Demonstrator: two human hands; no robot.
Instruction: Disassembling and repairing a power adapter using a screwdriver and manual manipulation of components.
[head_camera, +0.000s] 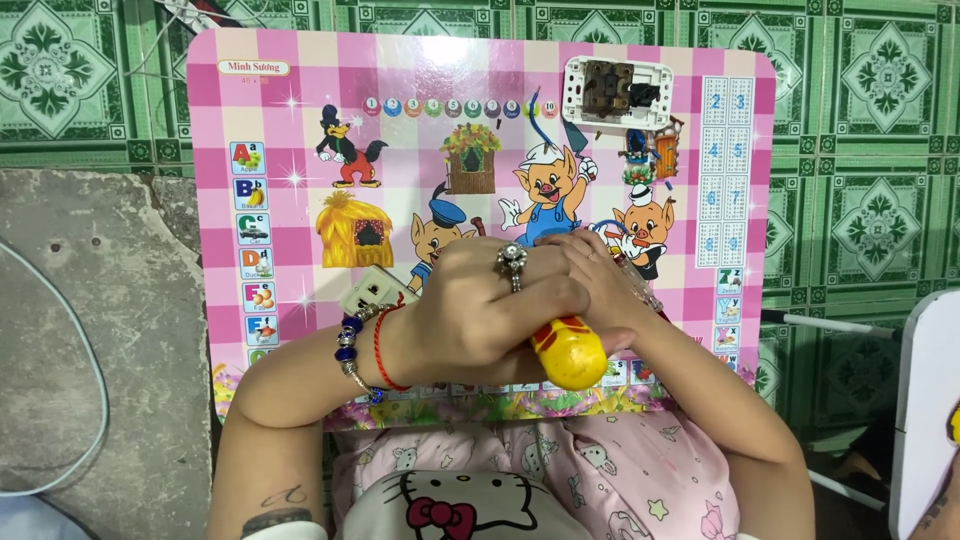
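Both my hands are clasped together over the middle of a pink checkered cartoon lap table (300, 150). My left hand (480, 310), with a ring and beaded bracelets, wraps over the yellow, red-marked handle of a screwdriver (568, 355), whose butt end points toward me. My right hand (605, 285) presses against the left and grips the same tool from the right side. The tool's shaft and tip are hidden under my fingers. A white socket cover (372, 290) lies just beside my left wrist.
An opened white wall socket (615, 92) with dark innards lies at the table's far right corner, small parts (640, 150) below it. Green patterned floor tiles (880, 210) surround the table. A grey concrete slab (90, 330) with a white cable (95, 400) is at left; a white board (925, 410) at right.
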